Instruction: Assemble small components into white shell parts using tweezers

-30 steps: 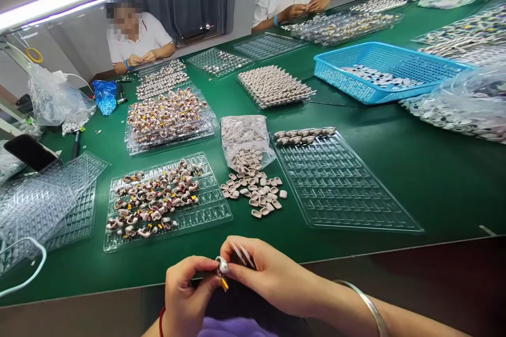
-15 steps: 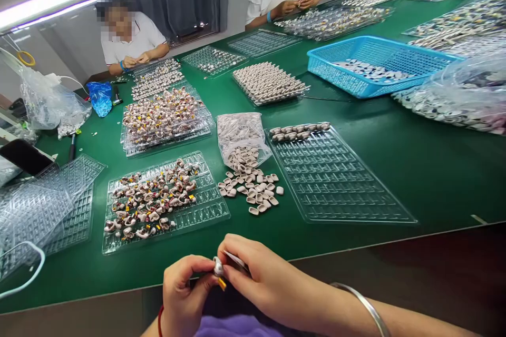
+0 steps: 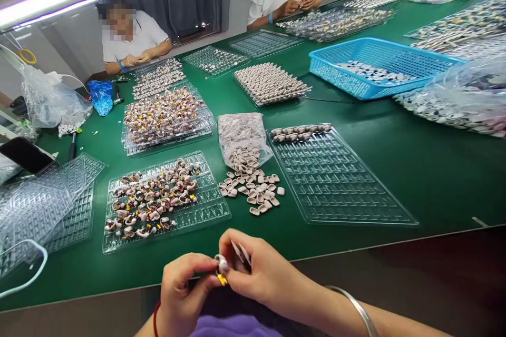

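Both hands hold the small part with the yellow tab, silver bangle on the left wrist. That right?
Wrong wrist: the head view shows the silver bangle on the right wrist. The rest stands: the left hand and right hand both hold the small part with the yellow tab.

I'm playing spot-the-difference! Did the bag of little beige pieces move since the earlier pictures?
No. The bag sits in the same place, just left of the see-through tray.
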{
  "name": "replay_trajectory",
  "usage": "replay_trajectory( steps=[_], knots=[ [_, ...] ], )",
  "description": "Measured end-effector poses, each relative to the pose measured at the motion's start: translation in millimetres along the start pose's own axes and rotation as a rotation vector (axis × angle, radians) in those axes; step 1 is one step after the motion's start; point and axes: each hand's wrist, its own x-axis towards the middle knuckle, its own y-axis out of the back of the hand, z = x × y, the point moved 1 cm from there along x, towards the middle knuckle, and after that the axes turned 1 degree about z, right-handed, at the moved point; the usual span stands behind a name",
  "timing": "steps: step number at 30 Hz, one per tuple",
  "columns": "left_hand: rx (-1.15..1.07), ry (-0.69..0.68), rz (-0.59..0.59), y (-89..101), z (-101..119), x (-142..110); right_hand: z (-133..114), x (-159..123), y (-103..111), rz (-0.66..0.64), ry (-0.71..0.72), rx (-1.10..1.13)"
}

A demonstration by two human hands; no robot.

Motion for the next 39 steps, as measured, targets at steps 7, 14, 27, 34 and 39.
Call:
replay_trajectory(
  steps=[7,14,27,34,39],
  knots=[
    [-0.096,0.249,0.025,-5.9,4,4,5,-1,-1,0.046,0.164,-0.046],
    [-0.159,0.415,-0.042,-0.1,-5,21,13,8,-1,0.063,0.241,-0.013],
    [0.148,0.427,-0.111,6.3,-23,36,44,12,21,0.013,0.301,-0.073],
    [0.149,0.428,-0.107,4.8,-24,35,28,5,21,0.386,0.394,0.076],
    [0.154,0.429,-0.107,4.4,-25,34,31,4,20,0.598,0.596,0.038]
  ],
)
